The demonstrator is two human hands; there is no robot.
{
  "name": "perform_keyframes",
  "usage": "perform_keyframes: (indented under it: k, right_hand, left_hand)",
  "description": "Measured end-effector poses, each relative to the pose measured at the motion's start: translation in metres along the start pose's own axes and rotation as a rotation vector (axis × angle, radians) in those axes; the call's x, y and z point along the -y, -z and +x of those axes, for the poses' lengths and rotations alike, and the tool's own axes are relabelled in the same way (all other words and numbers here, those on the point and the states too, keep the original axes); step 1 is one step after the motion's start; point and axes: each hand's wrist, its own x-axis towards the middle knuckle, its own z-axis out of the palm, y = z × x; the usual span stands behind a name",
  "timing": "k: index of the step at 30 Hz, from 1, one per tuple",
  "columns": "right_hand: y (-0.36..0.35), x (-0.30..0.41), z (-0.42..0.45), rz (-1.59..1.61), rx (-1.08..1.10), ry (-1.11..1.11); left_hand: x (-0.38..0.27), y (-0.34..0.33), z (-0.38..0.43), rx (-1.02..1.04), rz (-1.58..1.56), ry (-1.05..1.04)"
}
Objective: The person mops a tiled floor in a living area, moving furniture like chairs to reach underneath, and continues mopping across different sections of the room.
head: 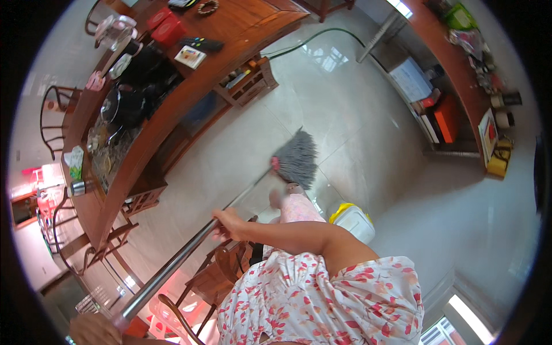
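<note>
A mop with a grey string head (298,158), a pink collar and a long metal handle lies across the view from the tiled floor to the lower left. My right hand (227,224) is closed around the middle of the handle. Near the handle's upper end, at the bottom left of the picture, my left hand (95,329) grips it; its fingers are partly blurred. The mop strings spread on the floor just ahead of my feet.
A long wooden tea table (159,125) with drawers stands on the left, wooden chairs (215,276) below it. A white bin (356,223) with a yellow liner is beside my legs. Shelves (459,86) stand at the right; a green hose (319,33) crosses the far floor.
</note>
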Motion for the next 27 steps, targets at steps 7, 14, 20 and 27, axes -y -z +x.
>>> perform_keyframes:
  k: [7,14,20,27]
  right_hand:
    - [-0.055,0.008,0.072,-0.167,0.186,-0.100]
    - [-0.085,0.018,0.074,-0.337,-0.025,-0.096]
    - [-0.040,0.057,0.042,-0.343,-0.113,-0.046]
    - [0.032,0.135,0.002,-0.320,-0.360,0.076]
  left_hand:
    - [0.036,-0.078,0.080,-0.466,0.570,-0.040]
    - [0.061,-0.098,0.054,-1.001,0.689,-0.411]
    - [0.060,-0.096,0.042,-0.981,0.527,-0.514]
    - [0.093,-0.077,0.073,-0.782,0.192,-0.403]
